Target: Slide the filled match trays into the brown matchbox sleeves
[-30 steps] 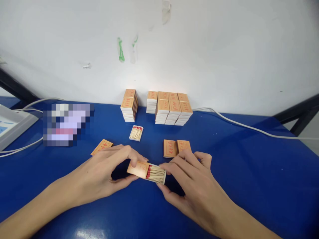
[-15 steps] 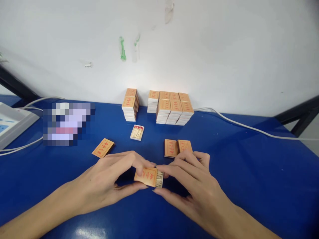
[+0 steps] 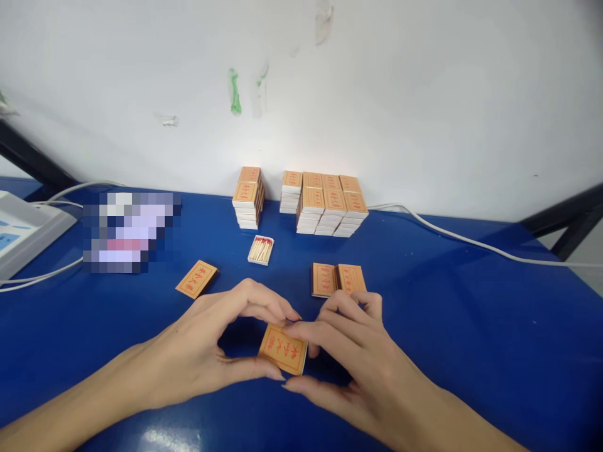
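Note:
Between my two hands is an orange matchbox (image 3: 283, 349) with red characters, its tray pushed into the sleeve. My left hand (image 3: 221, 342) grips its left side, thumb along the near edge and fingers at the far edge. On the right side, my right hand (image 3: 353, 355) holds it with fingertips over the top and far corner, the thumb at the near edge. A tray of red-tipped matches (image 3: 260, 250) lies beyond the hands. Left of it rests a separate orange matchbox sleeve (image 3: 197, 279). Two orange matchboxes (image 3: 324, 280) lie side by side beyond my right hand.
Stacked matchboxes stand by the wall in a narrow left stack (image 3: 245, 196) and a wider right stack (image 3: 325, 204). A blurred-out item (image 3: 132, 232) and a white device (image 3: 32, 229) are at left. A white cable (image 3: 452, 235) crosses the blue table (image 3: 471, 314).
The matchbox's tray, which stuck out on the right with matches showing, has slid into the sleeve. The box has turned slightly and moved a little nearer.

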Tool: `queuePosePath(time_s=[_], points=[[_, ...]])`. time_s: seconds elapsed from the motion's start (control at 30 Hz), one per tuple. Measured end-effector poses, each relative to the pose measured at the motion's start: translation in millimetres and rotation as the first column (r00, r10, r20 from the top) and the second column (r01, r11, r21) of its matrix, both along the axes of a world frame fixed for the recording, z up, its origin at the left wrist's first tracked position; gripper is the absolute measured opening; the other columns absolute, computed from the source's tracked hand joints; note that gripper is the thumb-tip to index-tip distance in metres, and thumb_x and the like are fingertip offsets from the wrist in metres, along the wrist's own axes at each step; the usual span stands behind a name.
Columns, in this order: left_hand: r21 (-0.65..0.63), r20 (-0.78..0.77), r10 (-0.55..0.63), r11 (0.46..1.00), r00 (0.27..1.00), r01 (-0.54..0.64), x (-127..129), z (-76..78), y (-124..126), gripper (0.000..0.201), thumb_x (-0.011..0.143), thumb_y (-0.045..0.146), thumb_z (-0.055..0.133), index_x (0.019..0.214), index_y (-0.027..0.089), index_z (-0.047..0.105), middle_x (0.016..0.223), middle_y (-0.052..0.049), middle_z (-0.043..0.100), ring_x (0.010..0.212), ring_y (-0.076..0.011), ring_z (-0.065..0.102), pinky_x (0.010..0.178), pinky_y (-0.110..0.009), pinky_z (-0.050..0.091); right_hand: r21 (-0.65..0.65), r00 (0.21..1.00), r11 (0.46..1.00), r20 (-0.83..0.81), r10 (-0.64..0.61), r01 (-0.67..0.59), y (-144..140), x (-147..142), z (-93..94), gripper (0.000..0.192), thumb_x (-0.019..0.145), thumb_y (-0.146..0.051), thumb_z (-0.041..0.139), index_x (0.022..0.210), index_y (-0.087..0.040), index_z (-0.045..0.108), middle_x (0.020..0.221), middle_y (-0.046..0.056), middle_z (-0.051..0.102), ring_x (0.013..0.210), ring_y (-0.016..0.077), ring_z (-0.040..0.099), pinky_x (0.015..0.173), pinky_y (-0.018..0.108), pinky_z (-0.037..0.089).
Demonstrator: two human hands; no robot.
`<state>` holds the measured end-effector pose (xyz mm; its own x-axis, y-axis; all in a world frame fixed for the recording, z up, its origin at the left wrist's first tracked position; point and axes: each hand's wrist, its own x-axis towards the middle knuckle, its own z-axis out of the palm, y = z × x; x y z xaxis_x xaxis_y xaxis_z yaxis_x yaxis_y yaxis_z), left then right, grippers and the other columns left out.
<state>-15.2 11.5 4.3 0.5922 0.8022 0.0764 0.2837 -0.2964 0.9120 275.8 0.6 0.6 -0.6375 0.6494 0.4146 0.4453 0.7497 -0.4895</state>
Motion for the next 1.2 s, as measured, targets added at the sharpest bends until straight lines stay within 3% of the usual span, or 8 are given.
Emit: queuePosePath(time_s=[0.23, 0.37, 0.47, 0.53, 0.57, 0.73, 1.0, 1.2], points=[[0.001, -0.012, 0.0, 1.0, 1.0, 0.0, 0.1, -4.1, -3.2, 0.053, 0.101, 0.037, 0.094, 0.146, 0.041, 0.067, 0.141, -0.003, 0.08, 0.137, -0.0253, 0.08, 0.115, -0.042, 0.071, 0.104, 0.995, 0.994, 0.089, -0.034, 0.025, -3.3, -2.6, -1.0, 0.029, 0.117, -0.047, 0.071, 0.134, -0.024, 0.069, 0.108, 0.0, 0.079, 0.104, 0.024, 0.063, 0.093, 0.042, 0.034], [0.243, -0.195, 0.089, 0.969, 0.977, -0.04, -4.3, 11.1, 3.0, 0.067, 0.095, 0.055, 0.096, 0.152, 0.039, 0.064, 0.148, -0.004, 0.078, 0.136, -0.0282, 0.079, 0.111, -0.042, 0.071, 0.139, 0.992, 0.99, 0.12, -0.045, 0.028, -2.5, -1.7, -1.5, 0.022, 0.116, -0.04, 0.07, 0.131, -0.022, 0.069, 0.105, -0.001, 0.079, 0.104, 0.024, 0.066, 0.093, 0.043, 0.034], [0.562, -0.28, 0.42, 0.801, 0.863, -0.207, -17.6, 23.2, 17.9, 0.047, 0.103, 0.066, 0.08, 0.133, 0.031, 0.069, 0.127, 0.002, 0.08, 0.117, -0.0242, 0.079, 0.104, -0.04, 0.068, 0.224, 0.985, 0.972, 0.135, -0.111, 0.078, 1.7, -0.4, -1.7, 0.023, 0.114, -0.036, 0.069, 0.13, -0.019, 0.07, 0.103, 0.001, 0.079, 0.1, 0.0251, 0.066, 0.096, 0.046, 0.035], [0.683, -0.327, 0.622, 0.676, 0.711, -0.278, -30.6, 25.1, 29.0, 0.056, 0.098, 0.082, 0.072, 0.118, 0.029, 0.068, 0.108, 0.004, 0.077, 0.096, -0.0217, 0.077, 0.087, -0.039, 0.067, 0.255, 0.981, 0.962, 0.139, -0.135, 0.096, 5.0, 0.8, -2.2, 0.024, 0.112, -0.034, 0.069, 0.13, -0.018, 0.07, 0.101, 0.003, 0.079, 0.098, 0.0258, 0.066, 0.097, 0.047, 0.035], [0.694, -0.382, 0.665, 0.665, 0.641, -0.277, -37.5, 23.9, 33.7, 0.062, 0.093, 0.088, 0.071, 0.114, 0.029, 0.069, 0.101, 0.004, 0.075, 0.084, -0.0205, 0.075, 0.074, -0.037, 0.063, 0.261, 0.979, 0.96, 0.143, -0.146, 0.105, 6.4, 1.5, -2.6, 0.025, 0.111, -0.033, 0.068, 0.13, -0.018, 0.07, 0.101, 0.004, 0.079, 0.098, 0.0263, 0.065, 0.097, 0.047, 0.035], [0.606, -0.486, 0.603, 0.754, 0.633, -0.252, -63.6, 11.6, 42.5, 0.048, 0.093, 0.075, 0.083, 0.104, 0.03, 0.071, 0.075, 0.005, 0.07, 0.058, -0.0176, 0.064, 0.052, -0.034, 0.045, 0.269, 0.96, 0.956, 0.214, -0.18, 0.119, 8.6, 4.2, -4.5, 0.036, 0.107, -0.034, 0.065, 0.137, -0.014, 0.07, 0.105, 0.008, 0.08, 0.104, 0.0304, 0.066, 0.097, 0.049, 0.035], [0.466, -0.489, 0.436, 0.863, 0.755, -0.197, -56.7, 17.0, 37.6, 0.044, 0.113, 0.063, 0.067, 0.143, 0.031, 0.069, 0.118, 0.005, 0.08, 0.098, -0.0203, 0.076, 0.077, -0.031, 0.061, 0.318, 0.947, 0.936, 0.224, -0.228, 0.15, 8.9, 3.3, -0.5, 0.038, 0.109, -0.038, 0.062, 0.132, -0.011, 0.075, 0.101, 0.01, 0.078, 0.1, 0.032, 0.062, 0.094, 0.05, 0.034], [0.403, -0.479, 0.355, 0.902, 0.803, -0.158, -39.0, 11.8, 33.9, 0.047, 0.117, 0.069, 0.056, 0.143, 0.035, 0.076, 0.137, -0.006, 0.069, 0.118, -0.0281, 0.072, 0.109, -0.045, 0.061, 0.395, 0.933, 0.892, 0.181, -0.31, 0.22, 6.0, 1.5, 2.1, 0.037, 0.111, -0.04, 0.065, 0.132, -0.013, 0.079, 0.105, 0.014, 0.075, 0.1, 0.0335, 0.056, 0.089, 0.049, 0.031]])
